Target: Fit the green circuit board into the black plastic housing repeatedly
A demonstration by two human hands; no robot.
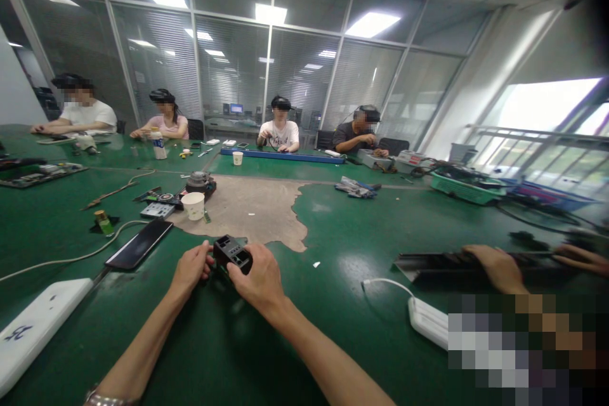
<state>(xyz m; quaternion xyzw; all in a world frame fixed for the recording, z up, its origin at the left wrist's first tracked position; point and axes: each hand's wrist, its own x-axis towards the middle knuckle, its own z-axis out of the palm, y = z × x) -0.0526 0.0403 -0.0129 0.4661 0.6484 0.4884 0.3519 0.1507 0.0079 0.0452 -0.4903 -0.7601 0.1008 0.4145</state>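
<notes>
Along the near left of the green surface point(342, 304) lies a white slab-shaped case point(45, 327), cut off by the edge of view; dark handwritten characters mark its top, their reading uncertain at this angle. Beyond it stands a small gold-capped bottle point(103, 223) with green contents. Just to the right, a phone point(139, 245) lies dark-screened and aslant, its lower end close to the case. Farther back, a bottle with a blue-and-white label point(158, 143) stands upright, its print too small to read. Next comes a white paper cup point(193, 207), upright at the left side of a brown patch point(242, 196) with a ragged edge.

Near the middle, below this patch, the left hand point(191, 268) has its fingers curled at the left end of a black housing point(229, 252); whether its grip closes on the part cannot be told. The right hand point(261, 274) holds the housing between thumb and fingers, tilted, with rectangular openings facing up. Rightward, a broad stretch of surface extends to a second white case point(428, 322) with a short white cable. Behind this stretch lies a grey bundle point(356, 188). At far right sits a green basket point(469, 185); nearer, a co-worker's hand point(495, 266) rests on a long dark part point(435, 265), which bounds the room on that side.
</notes>
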